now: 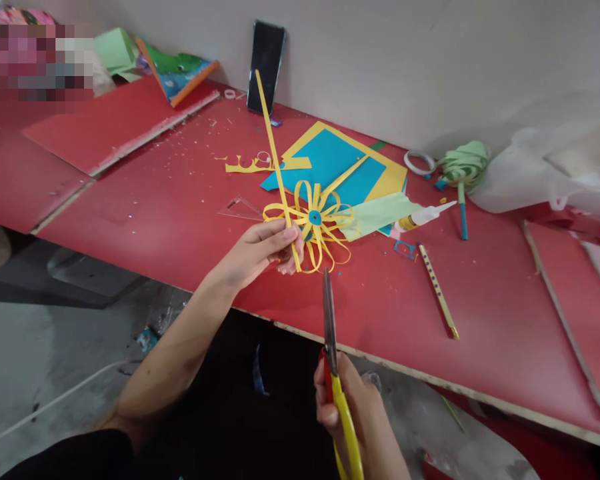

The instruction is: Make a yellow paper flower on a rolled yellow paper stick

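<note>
My left hand (pixel 265 245) pinches a long narrow yellow paper strip (pixel 272 137) near its lower end; the strip slants up and away over the table. Directly behind those fingers is a looped yellow paper flower (pixel 317 230) with a blue round centre. Whether the hand also grips the flower I cannot tell. In my right hand (pixel 355 393) is a pair of scissors (pixel 329 317) with red and yellow handles. Their blades look closed and point away from me, with the tips just below the flower, at the table's front edge.
Blue and yellow paper sheets (pixel 325 157) lie behind the flower beside a pale green sheet (pixel 375 215). A glue bottle (pixel 423 217), pencil (pixel 437 290), clear set square (pixel 240 208) and tape ring (pixel 420 162) are around. A phone (pixel 267 63) leans on the wall.
</note>
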The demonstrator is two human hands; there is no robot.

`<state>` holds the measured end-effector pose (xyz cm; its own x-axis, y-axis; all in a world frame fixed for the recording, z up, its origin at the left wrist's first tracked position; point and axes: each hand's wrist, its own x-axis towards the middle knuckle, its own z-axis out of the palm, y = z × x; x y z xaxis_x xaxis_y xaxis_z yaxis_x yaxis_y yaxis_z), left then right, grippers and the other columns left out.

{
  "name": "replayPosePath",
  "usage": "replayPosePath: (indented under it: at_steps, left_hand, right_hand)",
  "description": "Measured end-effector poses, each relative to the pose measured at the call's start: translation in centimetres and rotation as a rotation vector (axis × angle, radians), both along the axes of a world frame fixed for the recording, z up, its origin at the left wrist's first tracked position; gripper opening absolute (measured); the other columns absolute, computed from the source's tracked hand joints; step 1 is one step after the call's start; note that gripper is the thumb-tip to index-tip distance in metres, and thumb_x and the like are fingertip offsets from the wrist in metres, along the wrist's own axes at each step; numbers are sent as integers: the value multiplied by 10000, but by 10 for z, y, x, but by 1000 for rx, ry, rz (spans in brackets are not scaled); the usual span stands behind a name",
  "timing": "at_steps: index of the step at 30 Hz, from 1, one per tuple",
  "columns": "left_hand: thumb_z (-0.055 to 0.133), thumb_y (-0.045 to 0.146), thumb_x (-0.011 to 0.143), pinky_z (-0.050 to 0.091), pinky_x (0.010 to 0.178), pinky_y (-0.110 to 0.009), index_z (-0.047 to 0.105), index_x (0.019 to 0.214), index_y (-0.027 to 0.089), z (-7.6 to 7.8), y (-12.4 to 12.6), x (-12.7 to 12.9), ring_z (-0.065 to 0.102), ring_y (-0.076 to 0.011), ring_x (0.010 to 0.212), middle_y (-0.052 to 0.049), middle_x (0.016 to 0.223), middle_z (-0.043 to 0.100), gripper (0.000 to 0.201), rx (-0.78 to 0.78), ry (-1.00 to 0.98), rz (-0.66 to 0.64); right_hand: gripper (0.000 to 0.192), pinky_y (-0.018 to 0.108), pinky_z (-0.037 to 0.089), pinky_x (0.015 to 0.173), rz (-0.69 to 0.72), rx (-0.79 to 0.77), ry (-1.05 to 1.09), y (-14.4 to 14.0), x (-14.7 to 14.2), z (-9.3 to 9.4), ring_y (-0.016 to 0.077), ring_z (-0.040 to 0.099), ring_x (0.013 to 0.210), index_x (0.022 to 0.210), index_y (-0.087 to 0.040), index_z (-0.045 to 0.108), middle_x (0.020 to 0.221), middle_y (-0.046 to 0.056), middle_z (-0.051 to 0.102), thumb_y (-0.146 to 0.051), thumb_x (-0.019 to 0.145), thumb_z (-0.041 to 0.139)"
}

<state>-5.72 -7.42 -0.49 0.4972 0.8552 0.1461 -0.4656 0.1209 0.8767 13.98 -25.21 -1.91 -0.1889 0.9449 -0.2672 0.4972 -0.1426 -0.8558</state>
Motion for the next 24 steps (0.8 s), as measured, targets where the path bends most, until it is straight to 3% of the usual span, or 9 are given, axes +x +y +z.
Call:
replayPosePath:
  at_steps: [5,12,17,24]
  left_hand:
    - [560,328,935,417,515,-184,608,773,135,1,-1,0,546,-65,532,1,644,594,256,-12,-8,-9]
    - [557,317,938,415,525,-199,609,769,135,0,-1,1,542,-70,534,3,628,587,253,2,6,8]
    - [556,318,939,412,523,-199,604,775,138,1,-1,1,545,-71,541,2,639,584,248,8,11,6]
    - [561,352,933,410,524,-212,595,768,147,-1,0,1,535,-78,530,8,609,564,265,31,43,26]
  right_hand:
    - [482,192,350,438,42,-75,0,0,-10,-1,103,445,474,827,-222,444,580,-38,468,-702,864,415]
    - [763,207,324,429,58,-38,14,-2,-10,-4,101,415,441,830,-216,440,549,-50,449,-932,675,225]
    - [764,210,324,428,101,-48,-11,-2,-13,1,108,425,454,848,-212,450,569,-35,479,-934,667,277]
    - [663,214,334,459,133,-26,-30,0,-13,10,110,413,484,913,-202,460,623,-21,507,-841,774,349]
